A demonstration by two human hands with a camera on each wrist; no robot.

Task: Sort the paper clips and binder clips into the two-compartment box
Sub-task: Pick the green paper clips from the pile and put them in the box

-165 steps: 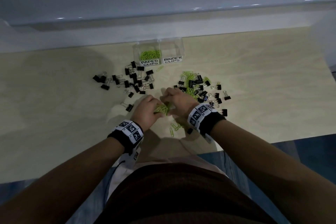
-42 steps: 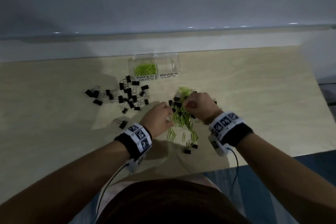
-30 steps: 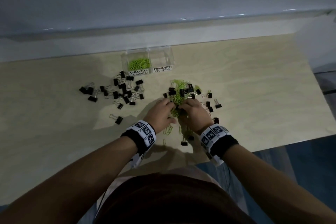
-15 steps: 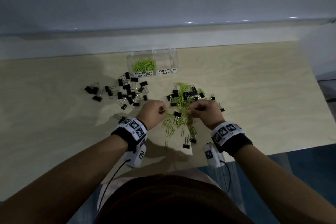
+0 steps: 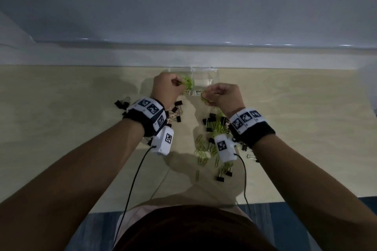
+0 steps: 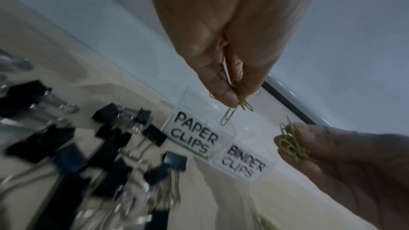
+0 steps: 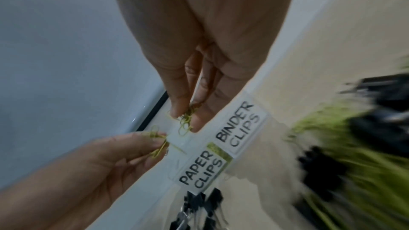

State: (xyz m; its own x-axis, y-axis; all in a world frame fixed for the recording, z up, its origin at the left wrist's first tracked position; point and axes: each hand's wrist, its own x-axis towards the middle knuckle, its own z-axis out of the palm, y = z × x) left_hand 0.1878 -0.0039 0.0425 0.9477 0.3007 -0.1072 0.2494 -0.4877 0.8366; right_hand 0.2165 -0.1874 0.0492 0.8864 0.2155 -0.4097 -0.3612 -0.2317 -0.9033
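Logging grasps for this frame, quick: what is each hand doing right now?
Left hand: pinching green paper clips above the box.
Right hand: pinching another bunch of green paper clips.

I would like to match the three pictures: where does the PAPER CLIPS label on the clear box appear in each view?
Head: PAPER CLIPS label sits centre, mostly hidden behind the left hand.
Left wrist: the label is at centre, below the pinching fingertips.
Right wrist: the label is lower centre, turned on its side.
Shared landmark: the BINDER CLIPS label adjoining it.
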